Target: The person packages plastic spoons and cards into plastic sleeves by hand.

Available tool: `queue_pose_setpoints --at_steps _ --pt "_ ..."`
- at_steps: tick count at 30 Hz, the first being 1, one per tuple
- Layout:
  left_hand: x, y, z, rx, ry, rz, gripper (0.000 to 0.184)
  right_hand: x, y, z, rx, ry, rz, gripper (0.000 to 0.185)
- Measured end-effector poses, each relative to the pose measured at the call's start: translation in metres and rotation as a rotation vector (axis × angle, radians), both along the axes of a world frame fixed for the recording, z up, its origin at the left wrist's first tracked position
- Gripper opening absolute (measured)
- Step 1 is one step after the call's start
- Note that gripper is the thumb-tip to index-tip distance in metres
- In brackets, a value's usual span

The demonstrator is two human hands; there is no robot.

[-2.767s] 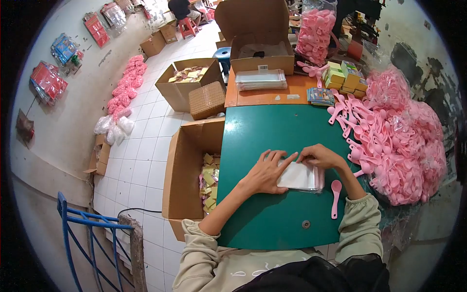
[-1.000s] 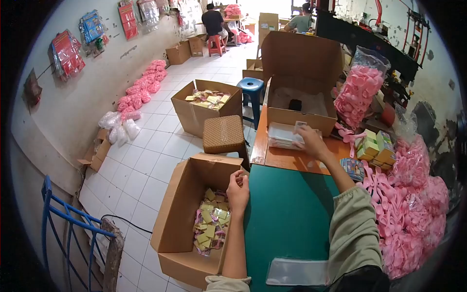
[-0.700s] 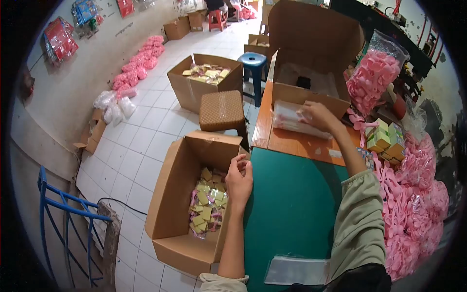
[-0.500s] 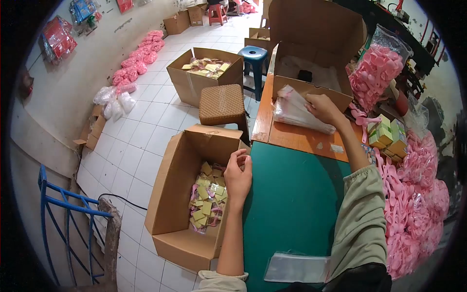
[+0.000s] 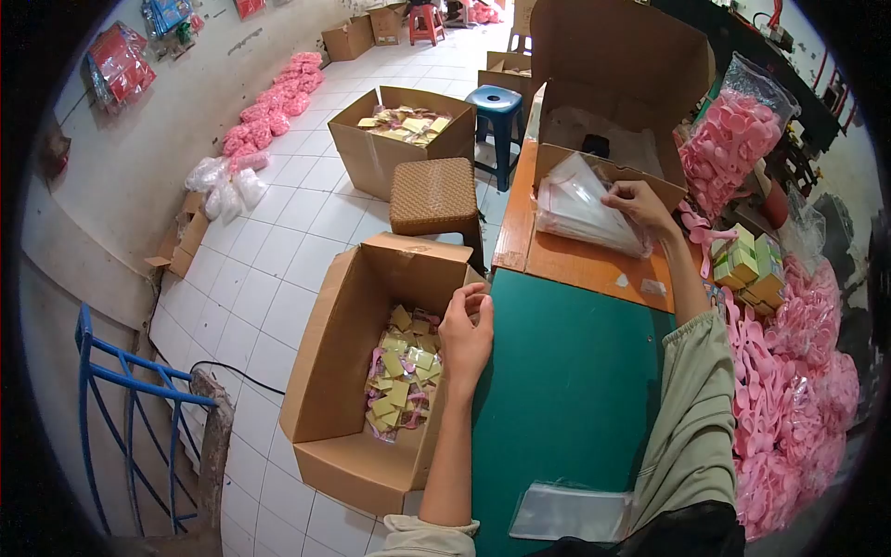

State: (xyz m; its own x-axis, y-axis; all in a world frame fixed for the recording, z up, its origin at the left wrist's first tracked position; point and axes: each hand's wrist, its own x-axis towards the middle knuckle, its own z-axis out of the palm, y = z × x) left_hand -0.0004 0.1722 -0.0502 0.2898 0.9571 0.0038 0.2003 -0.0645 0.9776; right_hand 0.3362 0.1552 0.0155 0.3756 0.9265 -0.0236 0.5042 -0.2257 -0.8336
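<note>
On the orange tabletop, my right hand (image 5: 640,206) pinches the edge of clear plastic bags (image 5: 587,200) lying in a pile before an upright cardboard carton (image 5: 613,172). How many sheets are between its fingers I cannot make out. My left hand (image 5: 466,332) hovers, loosely curled with nothing visible in it, by the right rim of an open cardboard box (image 5: 320,357). Small clear packets with yellow cards and pink pieces (image 5: 397,385) lie inside that box. Another small stack of flat clear bags (image 5: 571,512) rests on the green tabletop (image 5: 566,399) close to my body.
Bagged pink spoons (image 5: 789,408) heap along the right side, with yellow-green small boxes (image 5: 747,260) above them. Beyond the near box stand a woven stool (image 5: 432,190), a filled carton (image 5: 376,158) and a blue stool (image 5: 498,116). A blue metal rack (image 5: 139,381) is at left.
The top bags under my right hand have shifted and fanned up, and that hand has moved slightly down and right. My left hand stays by the box rim. The whole view has shifted a little.
</note>
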Motion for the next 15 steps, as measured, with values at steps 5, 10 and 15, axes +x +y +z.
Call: queue_pose_setpoints --at_steps 5,10,15 --pt "0.0004 0.0006 -0.0033 0.010 -0.016 -0.004 0.023 0.0042 0.0024 -0.0034 0.035 -0.038 0.060 0.019" --pt "0.0005 0.0003 -0.0016 0.005 -0.011 -0.007 0.022 0.0018 0.0018 -0.0012 0.041 -0.118 0.075 0.021" --pt "0.0002 0.0004 -0.0003 0.017 0.005 -0.010 0.022 0.0035 0.0021 -0.0028 0.052 -0.140 0.071 0.023"
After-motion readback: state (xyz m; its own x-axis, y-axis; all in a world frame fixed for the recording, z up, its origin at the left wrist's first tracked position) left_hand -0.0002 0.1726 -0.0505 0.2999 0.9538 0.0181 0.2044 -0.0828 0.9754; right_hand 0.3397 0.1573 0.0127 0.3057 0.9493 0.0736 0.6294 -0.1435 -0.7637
